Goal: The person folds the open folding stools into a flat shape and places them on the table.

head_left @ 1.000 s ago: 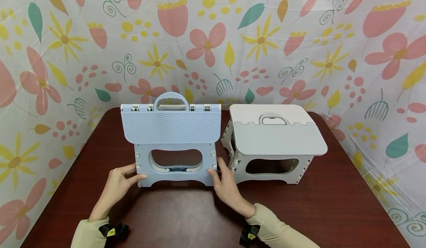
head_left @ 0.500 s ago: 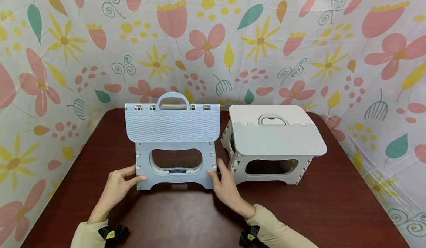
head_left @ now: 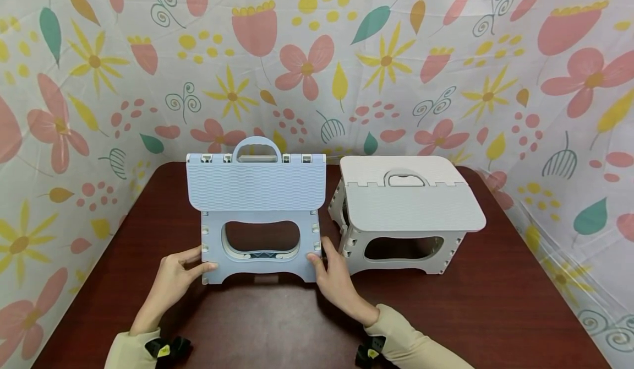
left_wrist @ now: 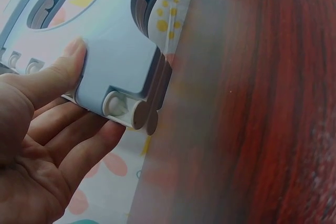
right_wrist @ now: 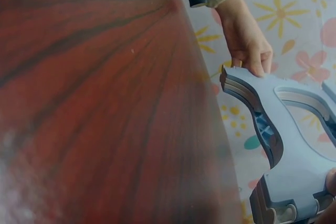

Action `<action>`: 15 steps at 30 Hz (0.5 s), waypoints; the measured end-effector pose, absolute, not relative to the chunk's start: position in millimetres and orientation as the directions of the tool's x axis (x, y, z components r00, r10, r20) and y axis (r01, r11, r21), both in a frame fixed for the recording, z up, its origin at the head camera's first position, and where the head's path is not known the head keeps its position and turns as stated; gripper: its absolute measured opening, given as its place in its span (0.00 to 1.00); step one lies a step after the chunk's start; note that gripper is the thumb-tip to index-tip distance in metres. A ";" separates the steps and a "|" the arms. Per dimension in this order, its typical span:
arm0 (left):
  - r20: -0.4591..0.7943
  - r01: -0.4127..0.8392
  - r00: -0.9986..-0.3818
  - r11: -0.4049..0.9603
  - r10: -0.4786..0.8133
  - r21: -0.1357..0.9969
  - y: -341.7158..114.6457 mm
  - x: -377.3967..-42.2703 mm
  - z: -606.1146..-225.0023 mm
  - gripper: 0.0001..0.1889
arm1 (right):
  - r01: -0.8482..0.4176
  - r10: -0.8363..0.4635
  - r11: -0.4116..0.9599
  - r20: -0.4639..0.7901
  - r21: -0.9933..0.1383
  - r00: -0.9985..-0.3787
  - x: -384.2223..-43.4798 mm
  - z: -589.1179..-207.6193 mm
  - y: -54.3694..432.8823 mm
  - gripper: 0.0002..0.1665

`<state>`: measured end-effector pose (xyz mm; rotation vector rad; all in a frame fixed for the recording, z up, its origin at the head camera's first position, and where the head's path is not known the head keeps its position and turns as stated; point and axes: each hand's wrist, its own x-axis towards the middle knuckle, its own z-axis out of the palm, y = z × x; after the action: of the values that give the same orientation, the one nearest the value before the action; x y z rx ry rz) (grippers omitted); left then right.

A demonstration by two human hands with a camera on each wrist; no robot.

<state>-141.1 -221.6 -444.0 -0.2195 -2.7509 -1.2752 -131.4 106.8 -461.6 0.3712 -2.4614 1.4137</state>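
A light blue folding step stool [head_left: 256, 184] stands upright and largely folded on the left half of the table, its carry handle up top and one textured seat panel hanging over the front leg panel. My left hand [head_left: 173, 278] pinches its lower left corner, thumb in front and the other fingers at the side and behind, as the left wrist view shows on the leg panel [left_wrist: 118, 59]. At the lower right corner, my right hand [head_left: 338, 282] grips it the same way, thumb on the front face. Only a bit of that hand shows in the right wrist view.
An unfolded off-white stool [head_left: 408, 206] stands close by on the right, its side near my right hand's fingers. Both stand on a dark red wooden table [head_left: 277, 330]. A flower-print cloth [head_left: 307, 115] hangs behind and around the table.
Both hands keep their hold. The blue stool has turned slightly to face me more squarely, and its lower edge has come a little nearer. The off-white stool stays put.
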 end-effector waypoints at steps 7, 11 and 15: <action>0.171 0.188 -0.981 0.642 0.091 0.743 -222.1 -140.5 -445.0 0.27 | -0.363 -0.082 0.493 0.374 -0.790 -0.924 -131.5 -461.2 105.5 0.15; 0.169 0.187 -0.981 0.641 0.091 0.744 -221.9 -140.2 -445.1 0.27 | -0.361 -0.080 0.497 0.372 -0.789 -0.925 -131.0 -461.7 105.2 0.15; 0.165 0.179 -0.983 0.646 0.082 0.742 -221.9 -140.3 -446.0 0.27 | -0.358 -0.084 0.501 0.367 -0.788 -0.926 -130.2 -461.0 105.3 0.15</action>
<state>-140.3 -221.9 -446.0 -0.2178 -2.7432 -1.2552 -130.2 105.3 -461.0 0.3724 -2.4663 1.3922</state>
